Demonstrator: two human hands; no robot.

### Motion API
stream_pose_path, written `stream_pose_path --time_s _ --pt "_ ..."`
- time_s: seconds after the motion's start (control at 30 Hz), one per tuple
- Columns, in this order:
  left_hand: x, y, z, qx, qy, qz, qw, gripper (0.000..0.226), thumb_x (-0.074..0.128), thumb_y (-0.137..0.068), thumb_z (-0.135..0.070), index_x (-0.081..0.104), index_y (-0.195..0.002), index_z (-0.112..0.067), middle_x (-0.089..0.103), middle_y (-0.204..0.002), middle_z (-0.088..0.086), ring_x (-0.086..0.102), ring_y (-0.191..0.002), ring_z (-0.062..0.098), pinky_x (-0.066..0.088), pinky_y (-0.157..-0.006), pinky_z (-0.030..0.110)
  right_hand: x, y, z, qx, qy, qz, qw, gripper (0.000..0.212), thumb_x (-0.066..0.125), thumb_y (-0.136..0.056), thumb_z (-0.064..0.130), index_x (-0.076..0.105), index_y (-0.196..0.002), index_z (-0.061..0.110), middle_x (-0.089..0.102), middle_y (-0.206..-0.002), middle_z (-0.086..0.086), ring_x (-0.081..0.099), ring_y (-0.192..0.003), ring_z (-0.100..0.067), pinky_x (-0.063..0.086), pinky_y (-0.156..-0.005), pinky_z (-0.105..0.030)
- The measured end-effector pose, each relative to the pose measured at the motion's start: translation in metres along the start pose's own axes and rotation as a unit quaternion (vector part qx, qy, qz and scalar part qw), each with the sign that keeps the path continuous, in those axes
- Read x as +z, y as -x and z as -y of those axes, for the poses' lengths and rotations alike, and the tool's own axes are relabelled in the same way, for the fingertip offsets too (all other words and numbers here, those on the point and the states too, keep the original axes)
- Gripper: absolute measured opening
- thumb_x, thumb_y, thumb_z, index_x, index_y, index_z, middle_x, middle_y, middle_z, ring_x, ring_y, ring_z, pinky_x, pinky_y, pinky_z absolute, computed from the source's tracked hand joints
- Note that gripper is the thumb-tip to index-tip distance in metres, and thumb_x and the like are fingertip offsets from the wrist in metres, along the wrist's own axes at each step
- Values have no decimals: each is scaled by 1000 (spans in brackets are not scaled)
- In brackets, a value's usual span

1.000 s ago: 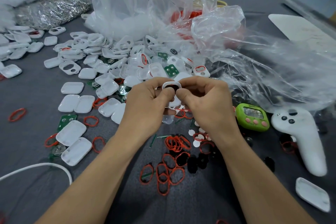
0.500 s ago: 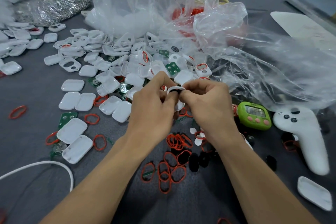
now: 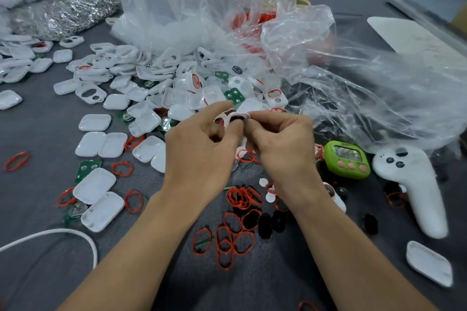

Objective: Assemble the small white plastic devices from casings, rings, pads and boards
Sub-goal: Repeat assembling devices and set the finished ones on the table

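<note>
- Two hands meet above the middle of the grey table (image 3: pixel 38 139), and one small white casing (image 3: pixel 244 115) is held up off the cloth between their fingertips.
- The left hand (image 3: pixel 199 151) pinches the casing's left end between thumb and forefinger. Its other fingers are loosely curled underneath.
- The right hand (image 3: pixel 283 146) has its fingers curled in and grips the right end of the same piece.
- From where I stand, the casing's long axis runs roughly across from one hand to the other. It is tilted so its open face looks back at the person, and neither hand is clearer of it than the other.
- A black pad (image 3: pixel 237 120) fills the casing's oval window, right against the left thumb tip. That thumb looks best placed to press it home.
- The casing is a rounded white frame, thin-walled and glossy. I cannot tell whether a red ring is already seated round the window, because the fingers cover the rim.
- I'd say the pad is being bedded into the frame, with a board and a back shell yet to come.
- Loose red rings (image 3: pixel 242 197) and spare black pads (image 3: pixel 265 227) lie just below the wrists.
- Green boards (image 3: pixel 233 95) sit in the heap beyond the hands, and white back shells (image 3: pixel 101 144) are off to the left.
</note>
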State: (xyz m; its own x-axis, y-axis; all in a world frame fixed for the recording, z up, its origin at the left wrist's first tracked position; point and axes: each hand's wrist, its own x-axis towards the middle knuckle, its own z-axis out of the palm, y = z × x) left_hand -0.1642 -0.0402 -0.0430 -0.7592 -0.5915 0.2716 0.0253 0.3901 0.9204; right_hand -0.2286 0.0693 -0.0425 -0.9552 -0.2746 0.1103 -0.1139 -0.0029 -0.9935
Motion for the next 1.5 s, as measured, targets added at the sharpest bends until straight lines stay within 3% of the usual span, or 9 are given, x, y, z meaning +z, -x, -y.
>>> stream_pose_path --time_s 0.17,0.37,0.53,0.73,0.87,1.07,1.23,1.33,1.5 --pt "0 10 -4 196 -70 -28 978 25 80 -81 -43 82 -103 -31 77 -94 -17 70 -84 -1 56 -76 21 -5 -5 2 132 -216 104 962 32 57 -96 -9 80 -84 10 77 -83 -11 72 -72 -19 60 -59 -27" --pt "-1 1 -2 135 -49 6 990 78 92 -61 -40 64 -134 -43 54 -87 -18 57 -89 3 51 -71 16 -6 -9 2 180 -306 190 915 23 59 -82 -2 79 -81 9 73 -80 -12 70 -75 -20 62 -69 -30" --pt "-2 -1 0 134 -76 16 988 62 83 -62 -55 70 -122 -45 55 -92 -20 59 -90 4 54 -70 27 -8 -10 -1 181 -318 206 908 20 60 -82 1 79 -82 8 73 -81 -11 71 -75 -18 61 -67 -28" --pt "2 1 -3 67 -88 10 994 25 61 -80 -52 71 -103 -55 71 -83 -29 68 -75 -2 59 -70 33 -5 -8 -4 37 -12 29 999 13 72 -87 7 80 -78 13 76 -75 -10 68 -67 -18 55 -62 -32" --pt "-1 -5 1 -1 -43 38 998 26 53 -79 -48 74 -89 -39 71 -65 -4 70 -63 19 60 -61 42 -5 -2 0 -62 148 -21 987 10 74 -78 20 78 -70 25 67 -56 11 56 -49 0 41 -50 -15" --pt "-2 -8 3 -40 36 55 997 31 69 -90 -17 82 -81 -43 62 -51 -7 65 -43 15 60 -47 43 -6 2 1 -53 174 -22 983 14 77 -80 17 79 -70 27 66 -54 17 57 -48 1 39 -49 -10" --pt "0 -9 4 -27 31 90 995 29 60 -95 -26 80 -90 -46 72 -69 4 70 -68 24 61 -62 48 -7 -2 2 -13 110 -23 994 22 80 -87 23 78 -67 31 68 -54 9 58 -45 -4 45 -48 -18" --pt "0 -10 3 -79 134 129 979 30 55 -102 -15 82 -91 -23 77 -82 11 76 -72 24 64 -61 38 -7 -3 2 13 89 9 996 15 76 -90 27 80 -76 27 69 -55 2 59 -44 -11 47 -48 -24" --pt "-6 -24 6 -196 258 0 946 25 57 -102 -6 75 -85 -6 78 -76 10 77 -70 20 58 -56 21 -38 -28 12 -45 219 -144 964 13 72 -87 23 80 -81 31 73 -69 21 66 -57 3 48 -58 -17"
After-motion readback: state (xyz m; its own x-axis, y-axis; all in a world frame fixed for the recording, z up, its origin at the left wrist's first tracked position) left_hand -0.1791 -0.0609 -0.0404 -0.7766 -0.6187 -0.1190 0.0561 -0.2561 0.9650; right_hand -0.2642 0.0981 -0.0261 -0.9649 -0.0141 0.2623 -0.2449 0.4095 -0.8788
